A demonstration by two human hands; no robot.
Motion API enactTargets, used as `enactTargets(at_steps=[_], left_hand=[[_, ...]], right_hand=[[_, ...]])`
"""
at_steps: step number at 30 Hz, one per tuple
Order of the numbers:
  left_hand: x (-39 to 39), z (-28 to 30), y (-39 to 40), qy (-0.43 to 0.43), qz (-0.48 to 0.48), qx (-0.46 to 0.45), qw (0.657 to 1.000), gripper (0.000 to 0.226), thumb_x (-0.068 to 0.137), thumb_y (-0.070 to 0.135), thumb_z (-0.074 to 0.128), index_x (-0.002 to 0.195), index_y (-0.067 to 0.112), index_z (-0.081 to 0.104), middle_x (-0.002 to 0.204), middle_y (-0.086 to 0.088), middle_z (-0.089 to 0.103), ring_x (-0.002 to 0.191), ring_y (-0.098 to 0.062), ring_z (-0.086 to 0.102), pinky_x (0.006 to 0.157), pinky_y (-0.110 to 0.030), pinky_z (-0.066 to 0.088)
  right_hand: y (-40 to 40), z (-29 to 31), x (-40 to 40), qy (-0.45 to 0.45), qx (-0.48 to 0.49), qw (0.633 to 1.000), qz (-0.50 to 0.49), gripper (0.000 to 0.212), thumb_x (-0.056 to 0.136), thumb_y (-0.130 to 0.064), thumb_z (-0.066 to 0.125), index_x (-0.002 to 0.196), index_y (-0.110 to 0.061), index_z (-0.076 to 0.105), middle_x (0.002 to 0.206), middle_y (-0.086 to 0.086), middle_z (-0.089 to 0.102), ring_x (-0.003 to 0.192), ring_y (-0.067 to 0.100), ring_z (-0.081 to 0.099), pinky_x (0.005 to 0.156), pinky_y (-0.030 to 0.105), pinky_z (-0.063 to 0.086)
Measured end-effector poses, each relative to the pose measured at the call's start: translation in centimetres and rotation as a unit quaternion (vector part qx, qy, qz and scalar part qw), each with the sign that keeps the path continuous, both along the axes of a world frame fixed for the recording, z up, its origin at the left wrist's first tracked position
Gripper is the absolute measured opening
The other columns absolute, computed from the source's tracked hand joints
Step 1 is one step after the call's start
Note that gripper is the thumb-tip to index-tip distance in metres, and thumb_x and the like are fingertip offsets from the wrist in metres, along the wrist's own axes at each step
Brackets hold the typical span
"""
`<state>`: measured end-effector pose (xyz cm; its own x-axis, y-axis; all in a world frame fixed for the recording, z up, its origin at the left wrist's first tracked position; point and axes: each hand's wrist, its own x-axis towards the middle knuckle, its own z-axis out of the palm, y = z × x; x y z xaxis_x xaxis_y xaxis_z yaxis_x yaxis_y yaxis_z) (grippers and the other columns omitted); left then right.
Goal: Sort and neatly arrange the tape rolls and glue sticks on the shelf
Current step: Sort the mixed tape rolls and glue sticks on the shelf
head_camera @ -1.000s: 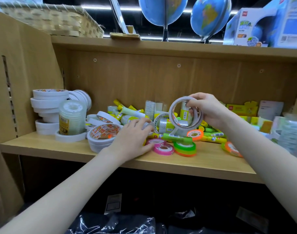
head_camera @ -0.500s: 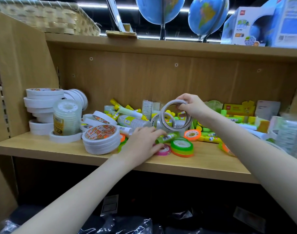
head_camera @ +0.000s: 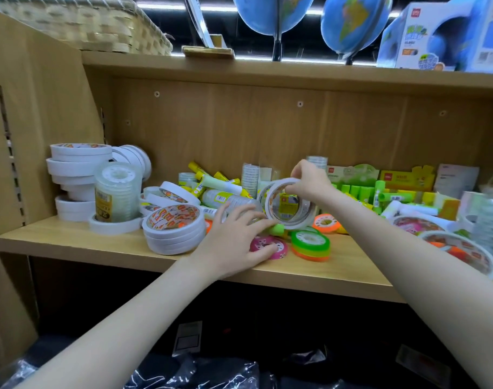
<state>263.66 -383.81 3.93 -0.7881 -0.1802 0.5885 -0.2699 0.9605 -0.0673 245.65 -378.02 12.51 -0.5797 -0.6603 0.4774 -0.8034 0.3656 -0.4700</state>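
Observation:
On the wooden shelf lies a jumble of tape rolls and glue sticks. My right hand pinches the top rim of a large white tape roll standing on edge over the pile. My left hand lies on the pile with fingers spread, its fingertips touching that roll's lower left rim and a pink tape roll. A stack of white tape rolls sits just left of my left hand. Green and yellow glue sticks lie behind.
Tall stacks of white tape and a clear tape tower stand at the left. Neon green and orange rolls, boxed glue sticks and more rolls fill the right. A basket and globes sit above.
My right hand has lowered the large white roll onto the pile and turned it. My left hand has slid right, from the white stack toward the pink roll and the large roll.

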Motion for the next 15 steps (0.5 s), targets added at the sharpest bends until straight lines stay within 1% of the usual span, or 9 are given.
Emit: enactTargets(at_steps=[1, 3, 4, 6, 7, 9, 12, 14, 15], left_hand=[[-0.1, 0.0, -0.2, -0.013, 0.013, 0.000, 1.000, 0.078, 0.073, 0.069, 0.007, 0.138, 0.038, 0.038, 0.140, 0.015, 0.041, 0.139, -0.006, 0.014, 0.114, -0.039, -0.009], [-0.3, 0.1, -0.3, -0.033, 0.036, -0.007, 0.999, 0.072, 0.079, 0.065, 0.011, 0.141, 0.036, 0.033, 0.143, 0.015, 0.038, 0.141, -0.005, 0.008, 0.114, -0.042, -0.011], [-0.4, 0.3, -0.2, -0.045, 0.044, -0.013, 0.998, 0.067, 0.084, 0.062, 0.016, 0.142, 0.034, 0.032, 0.145, 0.014, 0.036, 0.142, -0.006, 0.005, 0.114, -0.044, -0.012], [-0.5, 0.6, 0.1, -0.070, 0.063, -0.020, 0.995, 0.059, 0.093, 0.058, 0.024, 0.144, 0.030, 0.029, 0.151, 0.011, 0.025, 0.143, -0.009, -0.003, 0.112, -0.046, -0.014], [-0.6, 0.7, 0.2, -0.078, 0.073, -0.021, 0.994, 0.058, 0.094, 0.056, 0.027, 0.145, 0.028, 0.028, 0.154, 0.010, 0.019, 0.143, -0.011, -0.009, 0.112, -0.046, -0.015], [-1.0, 1.1, 0.4, -0.094, 0.089, -0.016, 0.991, 0.061, 0.094, 0.056, 0.027, 0.146, 0.024, 0.026, 0.156, 0.010, 0.009, 0.143, -0.014, -0.017, 0.111, -0.047, -0.016], [-1.6, 1.2, 0.2, -0.113, 0.100, 0.005, 0.989, 0.066, 0.094, 0.057, 0.025, 0.147, 0.019, 0.022, 0.157, 0.012, 0.000, 0.142, -0.016, -0.019, 0.111, -0.049, -0.014], [-1.9, 1.1, 0.2, -0.113, 0.100, -0.002, 0.989, 0.067, 0.094, 0.058, 0.023, 0.148, 0.018, 0.020, 0.157, 0.011, -0.005, 0.142, -0.016, -0.020, 0.112, -0.049, -0.013], [-1.9, 1.1, 0.2, -0.107, 0.097, -0.005, 0.990, 0.067, 0.094, 0.059, 0.023, 0.148, 0.018, 0.019, 0.157, 0.011, -0.006, 0.142, -0.015, -0.020, 0.112, -0.049, -0.013]], right_hand=[[0.2, 0.4, 0.1, -0.056, -0.037, 0.997, 0.022, 0.024, 0.078, -0.009, 0.063, 0.098, -0.010, 0.049, 0.091, 0.008, 0.054, 0.076, 0.022, 0.053, 0.056, 0.027, 0.040], [1.0, 1.5, 0.2, -0.148, -0.079, 0.984, 0.068, 0.024, 0.079, -0.002, 0.061, 0.099, -0.009, 0.049, 0.080, 0.009, 0.055, 0.061, 0.020, 0.053, 0.048, 0.025, 0.042], [1.7, 2.0, 0.2, -0.187, -0.074, 0.976, 0.089, 0.025, 0.079, 0.003, 0.059, 0.099, -0.008, 0.050, 0.074, 0.010, 0.055, 0.057, 0.020, 0.053, 0.048, 0.027, 0.042], [2.9, 2.8, 0.3, -0.242, -0.017, 0.961, 0.131, 0.022, 0.079, 0.009, 0.058, 0.094, -0.007, 0.055, 0.063, 0.008, 0.052, 0.050, 0.017, 0.050, 0.046, 0.025, 0.042], [3.4, 3.0, 0.2, -0.256, 0.017, 0.955, 0.146, 0.020, 0.080, 0.010, 0.058, 0.091, -0.007, 0.057, 0.062, 0.007, 0.050, 0.049, 0.014, 0.049, 0.044, 0.021, 0.042], [4.1, 3.1, -0.4, -0.275, 0.054, 0.947, 0.156, 0.019, 0.081, 0.008, 0.059, 0.094, -0.006, 0.061, 0.063, 0.007, 0.050, 0.049, 0.011, 0.048, 0.042, 0.018, 0.042], [4.9, 3.0, -1.4, -0.295, 0.027, 0.945, 0.141, 0.021, 0.079, 0.007, 0.063, 0.097, -0.003, 0.064, 0.067, 0.009, 0.054, 0.051, 0.013, 0.049, 0.042, 0.020, 0.044], [5.5, 3.0, -1.4, -0.283, 0.021, 0.950, 0.130, 0.016, 0.078, 0.005, 0.066, 0.090, -0.007, 0.065, 0.067, 0.007, 0.055, 0.053, 0.013, 0.048, 0.045, 0.020, 0.043], [5.8, 3.0, -1.2, -0.274, 0.040, 0.953, 0.123, 0.014, 0.078, 0.001, 0.068, 0.086, -0.010, 0.065, 0.066, 0.005, 0.056, 0.053, 0.012, 0.048, 0.046, 0.020, 0.042]])
